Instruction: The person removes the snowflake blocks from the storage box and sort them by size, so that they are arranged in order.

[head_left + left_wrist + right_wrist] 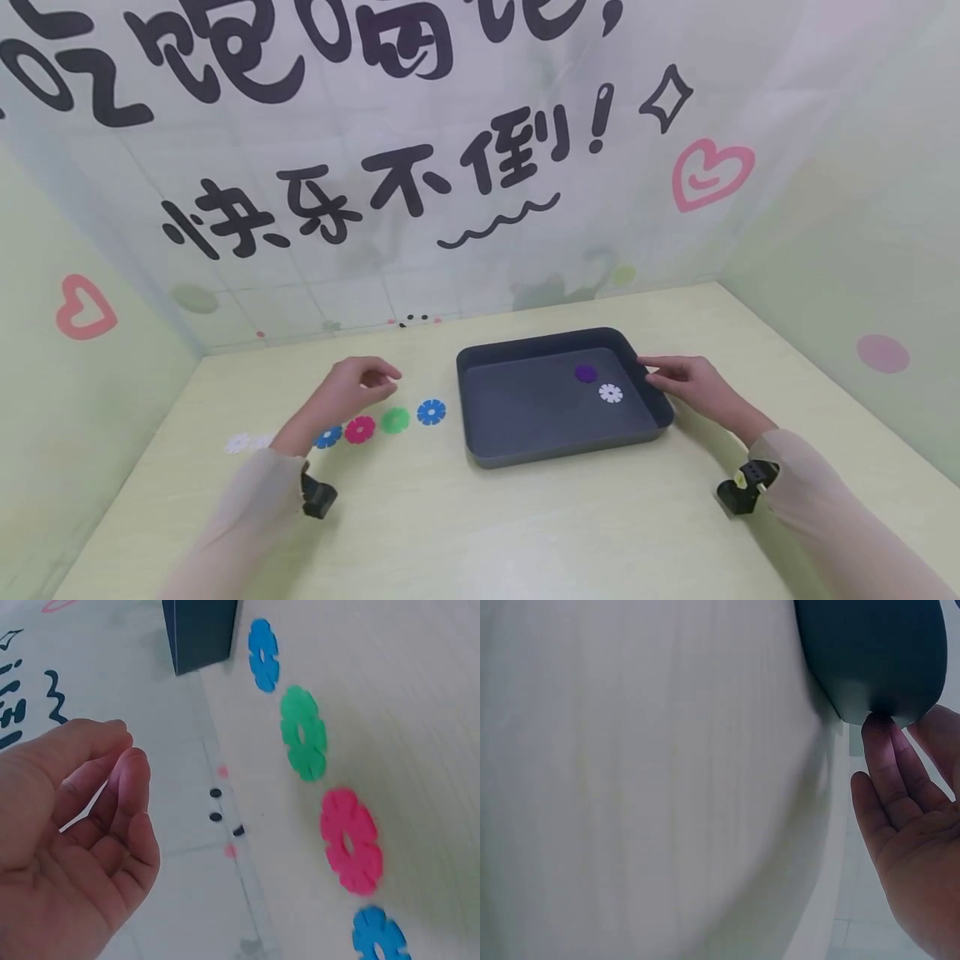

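Loosely curled left hand over the discs, right hand pinching the tray

From the left in the head view, two pale discs (237, 442) lie on the table (510, 525), the second partly hidden by a sleeve (251, 500). A blue disc (327, 442), a pink disc (351, 430), a green disc (395, 425) and another blue disc (431, 420) continue the row. The left hand (356, 387) hangs just behind this row; the left wrist view reveals what the head view hides, its palm and bent fingers, holding nothing. That view also frames both blues, the pink and the green, with a dark tray corner.

Next comes the dark tray (525, 408). Only the head view shows its inside, where a purple disc (586, 373) and a white disc (605, 399) lie near the right end.

Rightmost, the right hand (693, 383) pinches the tray's right rim; the right wrist view adds fingertips (878, 727) against the outer wall.
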`<action>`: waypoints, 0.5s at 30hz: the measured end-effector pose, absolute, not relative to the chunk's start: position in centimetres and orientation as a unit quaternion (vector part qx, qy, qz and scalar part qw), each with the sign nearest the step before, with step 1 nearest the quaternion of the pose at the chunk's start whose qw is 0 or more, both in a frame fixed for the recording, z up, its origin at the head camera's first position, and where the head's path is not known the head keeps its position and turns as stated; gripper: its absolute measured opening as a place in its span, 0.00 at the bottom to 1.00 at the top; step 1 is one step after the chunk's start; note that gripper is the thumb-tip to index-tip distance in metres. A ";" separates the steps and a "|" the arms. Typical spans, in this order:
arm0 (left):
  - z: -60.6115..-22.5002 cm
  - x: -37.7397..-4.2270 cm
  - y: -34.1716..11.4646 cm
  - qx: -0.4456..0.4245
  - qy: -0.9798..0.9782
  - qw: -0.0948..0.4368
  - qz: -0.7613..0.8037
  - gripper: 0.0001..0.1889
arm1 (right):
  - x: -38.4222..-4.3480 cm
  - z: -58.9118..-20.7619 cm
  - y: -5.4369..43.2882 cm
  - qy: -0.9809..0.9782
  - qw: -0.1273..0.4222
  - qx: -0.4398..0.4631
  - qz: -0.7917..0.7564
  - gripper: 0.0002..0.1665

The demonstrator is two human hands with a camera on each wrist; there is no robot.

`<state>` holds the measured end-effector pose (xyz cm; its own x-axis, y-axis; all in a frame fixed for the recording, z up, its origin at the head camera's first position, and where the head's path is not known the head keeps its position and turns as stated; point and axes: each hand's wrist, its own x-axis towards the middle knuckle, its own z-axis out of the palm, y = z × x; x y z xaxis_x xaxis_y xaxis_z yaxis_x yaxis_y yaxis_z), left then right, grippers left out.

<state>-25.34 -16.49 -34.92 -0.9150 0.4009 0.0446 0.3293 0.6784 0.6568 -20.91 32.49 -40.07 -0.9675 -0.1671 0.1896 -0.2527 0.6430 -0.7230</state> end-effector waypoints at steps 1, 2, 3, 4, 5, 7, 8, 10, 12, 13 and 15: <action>-34.8 -25.4 -15.7 0.207 0.911 0.055 0.353 0.11 | -20.9 -40.1 32.5 -0.905 0.053 0.116 0.407 0.22; -34.7 -25.5 -14.9 0.214 0.908 0.058 0.356 0.10 | -20.9 -40.1 32.5 -0.904 0.053 0.115 0.408 0.22; -34.6 -25.6 -14.2 0.221 0.905 0.060 0.360 0.10 | -20.9 -40.1 32.5 -0.904 0.052 0.115 0.409 0.22; -34.6 -25.7 -13.4 0.230 0.901 0.063 0.362 0.10 | -20.9 -40.1 32.5 -0.903 0.052 0.115 0.410 0.22; -34.5 -25.9 -12.7 0.236 0.898 0.066 0.364 0.09 | -20.9 -40.1 32.6 -0.903 0.051 0.115 0.411 0.22; -34.4 -26.2 -11.3 0.252 0.892 0.070 0.368 0.09 | -20.9 -40.1 32.6 -0.902 0.049 0.116 0.412 0.22; -34.4 -26.4 -10.6 0.260 0.890 0.070 0.369 0.09 | -20.9 -40.1 32.6 -0.902 0.048 0.116 0.413 0.22; -34.3 -26.7 -9.3 0.276 0.883 0.074 0.372 0.09 | -20.9 -40.0 32.6 -0.902 0.048 0.118 0.412 0.22; -34.1 -27.1 -8.0 0.286 0.877 0.078 0.377 0.09 | -20.9 -40.0 32.6 -0.902 0.048 0.120 0.412 0.22; -34.1 -27.3 -7.4 0.293 0.874 0.081 0.379 0.09 | -21.0 -40.0 32.6 -0.902 0.047 0.121 0.411 0.23; -33.9 -27.6 -6.2 0.302 0.868 0.084 0.385 0.09 | -21.0 -40.0 32.6 -0.903 0.048 0.122 0.410 0.23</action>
<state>-27.65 -6.18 -33.94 -0.8035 0.5891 0.0858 0.4593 0.5216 0.7190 -20.98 32.61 -39.99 -0.9655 -0.1815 0.1866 -0.2600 0.6341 -0.7283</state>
